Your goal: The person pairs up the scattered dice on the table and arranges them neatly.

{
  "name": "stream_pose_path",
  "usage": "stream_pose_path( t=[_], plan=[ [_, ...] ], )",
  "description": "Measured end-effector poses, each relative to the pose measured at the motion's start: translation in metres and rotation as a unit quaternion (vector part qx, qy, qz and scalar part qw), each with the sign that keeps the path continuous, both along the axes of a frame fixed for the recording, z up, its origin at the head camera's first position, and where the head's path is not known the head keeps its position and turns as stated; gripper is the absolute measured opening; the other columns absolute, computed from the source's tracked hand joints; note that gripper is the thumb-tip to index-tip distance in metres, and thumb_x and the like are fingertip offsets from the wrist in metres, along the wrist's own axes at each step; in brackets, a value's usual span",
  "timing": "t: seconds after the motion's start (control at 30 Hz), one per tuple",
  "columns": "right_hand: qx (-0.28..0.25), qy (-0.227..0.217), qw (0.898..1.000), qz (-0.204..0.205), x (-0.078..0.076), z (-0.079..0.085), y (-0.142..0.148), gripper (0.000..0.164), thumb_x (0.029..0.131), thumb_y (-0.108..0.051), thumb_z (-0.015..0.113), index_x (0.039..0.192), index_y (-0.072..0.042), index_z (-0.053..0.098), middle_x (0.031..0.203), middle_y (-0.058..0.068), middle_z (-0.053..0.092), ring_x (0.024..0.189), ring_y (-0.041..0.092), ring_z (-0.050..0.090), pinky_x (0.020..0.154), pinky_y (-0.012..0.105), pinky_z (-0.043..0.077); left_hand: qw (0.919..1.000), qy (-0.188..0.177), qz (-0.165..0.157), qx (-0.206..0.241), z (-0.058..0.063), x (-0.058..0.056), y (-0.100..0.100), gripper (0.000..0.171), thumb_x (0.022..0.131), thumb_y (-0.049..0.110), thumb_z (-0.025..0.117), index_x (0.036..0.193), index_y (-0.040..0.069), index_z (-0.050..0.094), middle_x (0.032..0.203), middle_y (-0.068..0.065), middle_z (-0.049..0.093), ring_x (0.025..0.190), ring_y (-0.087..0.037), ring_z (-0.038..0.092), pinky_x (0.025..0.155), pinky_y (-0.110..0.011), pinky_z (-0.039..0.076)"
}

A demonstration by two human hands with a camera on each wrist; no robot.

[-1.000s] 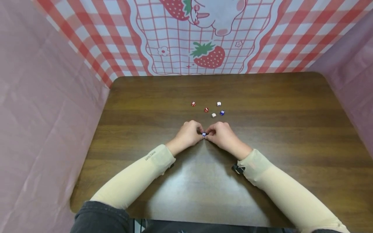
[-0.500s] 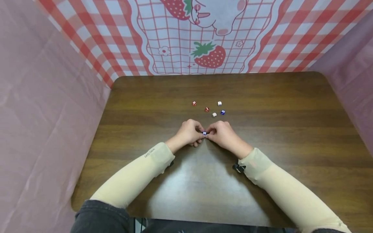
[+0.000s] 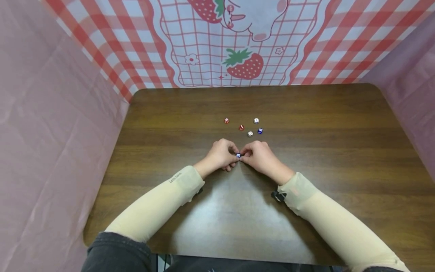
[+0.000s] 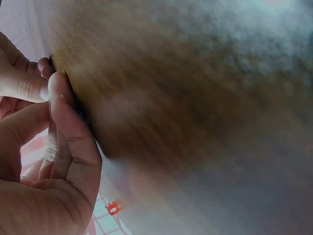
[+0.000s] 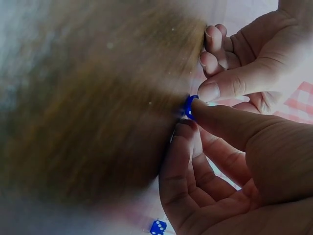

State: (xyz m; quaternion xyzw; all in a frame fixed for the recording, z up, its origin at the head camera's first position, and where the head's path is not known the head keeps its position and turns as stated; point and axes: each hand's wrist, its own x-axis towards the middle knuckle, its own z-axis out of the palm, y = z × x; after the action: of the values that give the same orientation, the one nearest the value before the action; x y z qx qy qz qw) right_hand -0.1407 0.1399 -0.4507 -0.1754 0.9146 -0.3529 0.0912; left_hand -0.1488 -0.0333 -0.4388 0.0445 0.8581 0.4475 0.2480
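Between the fingertips of both hands is a small blue die (image 3: 238,155) with white pips, low over the wooden table or touching it. My left hand (image 3: 219,154) holds it from the left with thumb and fingers. From the right, the thumb and fingers of my right hand (image 3: 259,156) pinch it. In the right wrist view, part of the blue die (image 5: 190,106) shows between the two thumbs; the fingers hide the rest. The left wrist view shows the hands meeting, with the die hidden.
Beyond the hands lie two red dice (image 3: 241,127), two white dice (image 3: 250,134) and another blue die (image 3: 260,131). The brown wooden table (image 3: 323,132) reaches back to a red-and-white checked cloth (image 3: 129,41). Pink cloth (image 3: 44,124) hangs at the sides.
The lower fingers of my left hand have come into view beneath its thumb. Both hands stay at the blue die, and the other dice lie as before.
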Motion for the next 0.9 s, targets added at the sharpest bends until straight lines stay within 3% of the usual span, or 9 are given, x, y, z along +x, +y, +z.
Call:
stream_pose_path(
  t=[0.3,0.57,0.77,0.9],
  plan=[
    [-0.019,-0.006,1.000,-0.003,0.000,-0.001,0.003,0.009,0.086,-0.008,0.081,0.093,-0.003,0.078,0.074,-0.002,0.072,0.068,0.011,0.067,0.066,0.033,0.057,0.9995,0.024,-0.012,-0.014,-0.001,0.000,-0.002,0.006,0.089,0.002,0.077,0.094,0.003,0.073,0.064,-0.014,0.069,0.049,-0.027,0.067,0.044,-0.034,0.058],
    [-0.045,-0.018,0.998,-0.050,-0.004,0.005,0.021,0.014,0.087,-0.015,0.082,0.096,-0.004,0.079,0.076,-0.002,0.072,0.071,0.014,0.066,0.068,0.033,0.053,0.9990,0.033,-0.018,-0.026,-0.002,-0.001,-0.001,0.009,0.088,0.000,0.077,0.095,0.003,0.072,0.062,-0.012,0.069,0.047,-0.024,0.066,0.043,-0.032,0.057],
    [-0.100,-0.053,0.990,-0.082,-0.011,0.012,0.036,0.025,0.092,-0.016,0.078,0.111,0.000,0.075,0.078,0.011,0.074,0.065,0.028,0.069,0.056,0.028,0.055,0.9988,0.034,-0.020,-0.028,-0.003,-0.001,0.000,0.010,0.088,0.000,0.077,0.095,0.004,0.072,0.062,-0.011,0.068,0.046,-0.024,0.065,0.042,-0.032,0.057],
    [-0.128,-0.071,0.984,-0.104,-0.018,0.014,0.044,0.032,0.094,-0.020,0.078,0.118,0.000,0.072,0.079,0.017,0.073,0.064,0.032,0.068,0.053,0.031,0.058,0.9989,0.033,-0.020,-0.026,-0.002,0.000,0.000,0.010,0.088,-0.001,0.076,0.095,0.004,0.071,0.062,-0.011,0.068,0.046,-0.023,0.065,0.043,-0.033,0.057]
  ],
)
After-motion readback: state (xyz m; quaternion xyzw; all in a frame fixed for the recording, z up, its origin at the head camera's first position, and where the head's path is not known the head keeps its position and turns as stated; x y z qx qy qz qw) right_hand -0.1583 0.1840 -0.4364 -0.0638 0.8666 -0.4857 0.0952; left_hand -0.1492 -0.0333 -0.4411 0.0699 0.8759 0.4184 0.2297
